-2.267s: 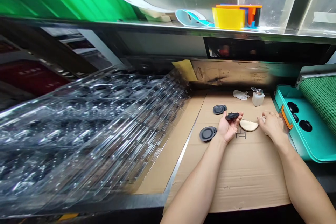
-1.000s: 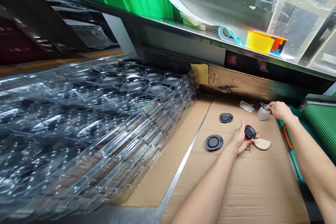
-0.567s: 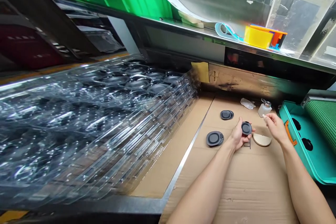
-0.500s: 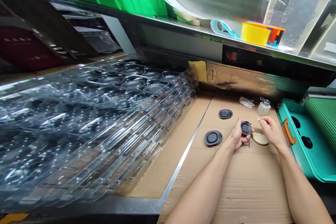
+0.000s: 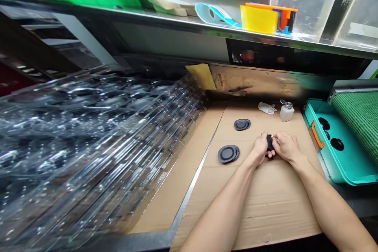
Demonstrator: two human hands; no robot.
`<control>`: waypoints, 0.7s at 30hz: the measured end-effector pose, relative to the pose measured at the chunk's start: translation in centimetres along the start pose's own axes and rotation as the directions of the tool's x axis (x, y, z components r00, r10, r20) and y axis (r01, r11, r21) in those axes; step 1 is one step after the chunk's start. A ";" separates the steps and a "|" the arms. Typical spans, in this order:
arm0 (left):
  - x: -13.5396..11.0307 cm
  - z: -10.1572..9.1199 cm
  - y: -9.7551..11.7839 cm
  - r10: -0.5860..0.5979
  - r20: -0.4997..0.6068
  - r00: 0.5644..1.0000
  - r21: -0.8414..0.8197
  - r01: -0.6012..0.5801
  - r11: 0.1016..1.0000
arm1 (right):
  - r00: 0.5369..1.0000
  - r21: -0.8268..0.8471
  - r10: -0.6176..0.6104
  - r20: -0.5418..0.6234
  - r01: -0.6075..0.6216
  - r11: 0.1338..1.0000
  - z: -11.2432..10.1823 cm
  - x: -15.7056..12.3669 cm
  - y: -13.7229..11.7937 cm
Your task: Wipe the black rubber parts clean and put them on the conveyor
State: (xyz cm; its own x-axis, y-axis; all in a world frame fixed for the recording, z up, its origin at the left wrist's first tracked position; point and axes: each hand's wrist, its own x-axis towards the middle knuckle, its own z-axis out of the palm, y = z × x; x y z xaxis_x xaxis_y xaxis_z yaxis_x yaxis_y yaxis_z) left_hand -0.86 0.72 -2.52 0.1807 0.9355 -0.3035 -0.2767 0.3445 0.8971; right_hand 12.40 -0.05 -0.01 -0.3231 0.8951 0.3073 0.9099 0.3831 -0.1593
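Observation:
My left hand (image 5: 260, 146) is closed round a small round black disc (image 5: 269, 141), holding it above the cardboard sheet (image 5: 265, 204). My right hand (image 5: 286, 147) is pinched against the disc's right side with a small white bit between its fingertips, too small to name. Both hands meet over the middle of the cardboard. Two more stacks of black discs lie to the left: one stack (image 5: 228, 153) close to my left hand, another stack (image 5: 242, 124) farther back.
A leaning pile of clear plastic blister trays (image 5: 88, 141) fills the left. At the back stand a small white dispenser bottle (image 5: 286, 111) and a crumpled white wipe (image 5: 266, 107). A teal tray (image 5: 345, 157) with black parts sits right, beside a green conveyor belt (image 5: 360, 114). Coloured bins (image 5: 260, 19) rest on the shelf.
My right hand went to the dispenser bottle, came back and now presses against the disc in my left hand. The beige pad beside the hands is now hidden.

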 end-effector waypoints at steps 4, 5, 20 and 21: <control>0.0 0.0 0.0 0.018 -0.021 1.000 0.177 -0.014 0.984 | 0.997 -0.056 -0.037 0.062 0.040 0.998 -0.7 0.3 0.1; 0.0 0.1 0.0 0.016 -0.027 1.000 0.216 -0.010 0.976 | 0.996 -0.061 -0.050 0.072 0.054 0.997 -0.8 0.5 0.1; -0.8 0.7 0.2 0.080 -0.055 0.995 0.431 -0.049 0.901 | 0.983 -0.046 0.021 0.181 -0.013 0.999 -2.7 1.0 -0.8; -0.9 0.7 0.2 0.084 -0.059 0.995 0.429 -0.051 0.902 | 0.984 -0.037 0.013 0.176 -0.006 0.999 -2.6 1.0 -0.7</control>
State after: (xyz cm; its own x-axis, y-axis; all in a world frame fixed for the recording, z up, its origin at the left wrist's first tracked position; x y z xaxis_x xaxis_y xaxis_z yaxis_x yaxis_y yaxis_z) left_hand -0.39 -0.08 -1.89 0.1011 0.9641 -0.2455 0.1465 0.2297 0.9622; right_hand 12.10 -0.04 2.84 -0.3522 0.9261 0.1352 0.9209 0.3686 -0.1264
